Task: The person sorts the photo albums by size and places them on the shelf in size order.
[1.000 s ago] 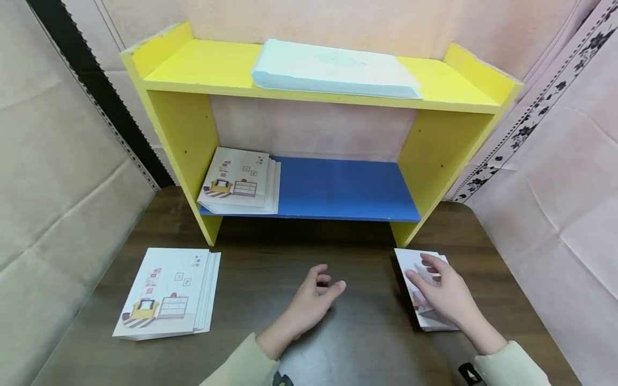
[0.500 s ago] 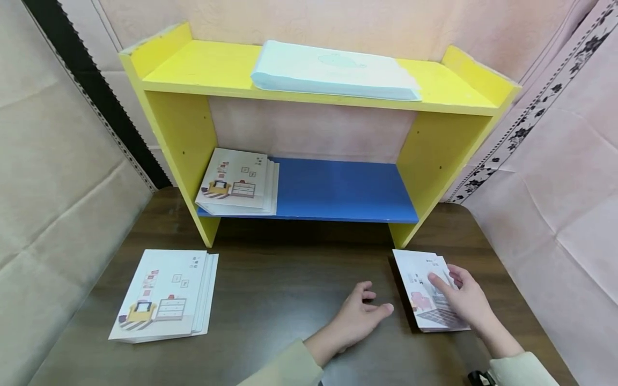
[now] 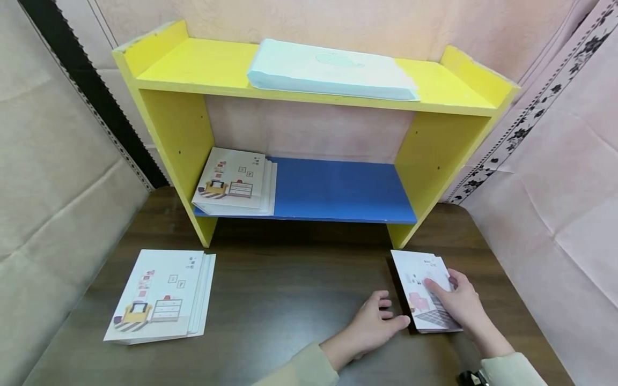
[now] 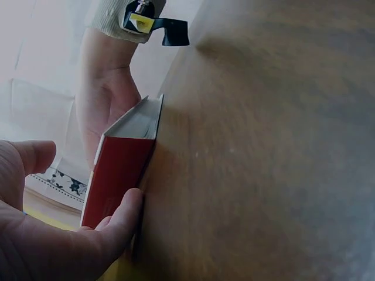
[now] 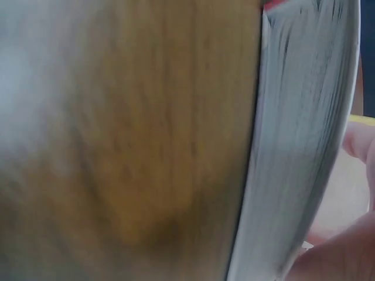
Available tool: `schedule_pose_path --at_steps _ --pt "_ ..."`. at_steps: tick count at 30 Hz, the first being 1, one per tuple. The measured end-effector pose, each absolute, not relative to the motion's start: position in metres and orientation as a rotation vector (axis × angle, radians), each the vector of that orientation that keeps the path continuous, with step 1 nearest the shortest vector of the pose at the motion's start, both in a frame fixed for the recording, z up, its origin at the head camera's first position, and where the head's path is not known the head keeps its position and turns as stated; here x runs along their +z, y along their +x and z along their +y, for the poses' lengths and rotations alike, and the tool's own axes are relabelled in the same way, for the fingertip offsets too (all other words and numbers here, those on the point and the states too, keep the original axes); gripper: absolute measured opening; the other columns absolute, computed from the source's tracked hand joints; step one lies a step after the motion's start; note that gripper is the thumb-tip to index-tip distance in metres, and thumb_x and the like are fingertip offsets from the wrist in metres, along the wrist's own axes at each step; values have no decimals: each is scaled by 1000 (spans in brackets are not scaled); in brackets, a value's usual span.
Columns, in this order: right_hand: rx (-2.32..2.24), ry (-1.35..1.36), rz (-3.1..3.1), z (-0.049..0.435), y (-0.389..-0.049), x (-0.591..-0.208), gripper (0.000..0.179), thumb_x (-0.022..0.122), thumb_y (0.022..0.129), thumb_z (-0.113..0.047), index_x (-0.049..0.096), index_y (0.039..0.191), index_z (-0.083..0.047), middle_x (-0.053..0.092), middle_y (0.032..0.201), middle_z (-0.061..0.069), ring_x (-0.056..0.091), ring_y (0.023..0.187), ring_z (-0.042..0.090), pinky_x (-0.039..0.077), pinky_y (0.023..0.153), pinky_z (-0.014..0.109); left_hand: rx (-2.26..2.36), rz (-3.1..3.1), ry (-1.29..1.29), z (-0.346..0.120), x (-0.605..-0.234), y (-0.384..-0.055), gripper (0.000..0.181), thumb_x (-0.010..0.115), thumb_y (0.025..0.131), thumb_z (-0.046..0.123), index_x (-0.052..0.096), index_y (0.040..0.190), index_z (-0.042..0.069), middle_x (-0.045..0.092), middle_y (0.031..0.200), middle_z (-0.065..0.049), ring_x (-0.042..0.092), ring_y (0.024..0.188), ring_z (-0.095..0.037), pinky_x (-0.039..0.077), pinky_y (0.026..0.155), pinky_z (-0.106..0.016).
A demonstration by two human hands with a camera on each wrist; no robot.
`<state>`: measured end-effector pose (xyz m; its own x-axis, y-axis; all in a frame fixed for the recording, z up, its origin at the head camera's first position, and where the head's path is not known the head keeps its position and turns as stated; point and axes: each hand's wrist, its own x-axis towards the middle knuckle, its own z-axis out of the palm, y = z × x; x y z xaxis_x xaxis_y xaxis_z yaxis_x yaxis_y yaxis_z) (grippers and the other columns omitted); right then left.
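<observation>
A thick book (image 3: 419, 279) with a white cover and a pink drawing lies at the right of the table. My right hand (image 3: 461, 305) grips its right side, thumb on the cover and fingers at the edge. The left wrist view shows its red spine (image 4: 120, 175); the page block (image 5: 293, 117) fills much of the right wrist view. My left hand (image 3: 372, 327) is just left of the book, fingers loosely bent and holding nothing. Its fingertips overlap the spine in the left wrist view.
A yellow shelf (image 3: 159, 118) with a blue board (image 3: 338, 187) stands at the back. White books (image 3: 234, 179) lie on the board's left end. More white books (image 3: 154, 295) are stacked on the table (image 3: 270, 289) at left. A pale blue package (image 3: 333, 69) lies on top.
My left hand has moved right, up to the book's spine side. My right hand has shifted from over the cover to the book's right edge, with the thumb on the cover.
</observation>
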<state>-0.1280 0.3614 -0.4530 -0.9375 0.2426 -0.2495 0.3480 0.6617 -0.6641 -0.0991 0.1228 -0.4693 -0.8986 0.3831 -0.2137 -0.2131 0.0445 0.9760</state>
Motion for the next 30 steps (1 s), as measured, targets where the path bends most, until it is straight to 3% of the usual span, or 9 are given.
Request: schedule_pose_path --at_steps 10,15,19,25,30 --pt "-1233 561 2598 369 -131 -444 105 59 90 -57 8 146 15 22 145 38 31 129 45 31 104 54 2038 1806 124 139 -472 -95 70 79 78 10 44 139 4 56 126 -8 63 98 -20 54 76 -26" --pt "-1237 547 2532 364 -131 -444 106 60 88 -58 10 145 16 29 139 35 40 120 39 42 93 43 2062 1814 171 137 -474 -95 67 75 81 5 42 140 -1 56 128 -15 62 100 -20 54 77 -25" --pt "-1255 537 2487 359 -132 -443 109 61 89 -57 6 143 19 30 137 37 45 113 36 47 83 35 2033 1882 214 132 -474 -97 60 72 85 7 45 138 0 56 126 -15 61 106 -22 53 80 -27" --pt "-1277 542 2437 351 -133 -443 109 59 90 -55 1 142 21 28 138 39 44 113 37 44 90 45 1990 1946 218 127 -475 -99 59 70 86 5 44 139 -1 56 126 -14 59 110 -24 52 83 -27" --pt "-1319 586 2394 347 -135 -443 109 56 91 -58 -1 144 19 16 145 40 33 124 40 33 102 57 2007 1922 209 128 -479 -100 57 68 86 0 46 138 0 58 127 -14 58 110 -21 51 85 -26"
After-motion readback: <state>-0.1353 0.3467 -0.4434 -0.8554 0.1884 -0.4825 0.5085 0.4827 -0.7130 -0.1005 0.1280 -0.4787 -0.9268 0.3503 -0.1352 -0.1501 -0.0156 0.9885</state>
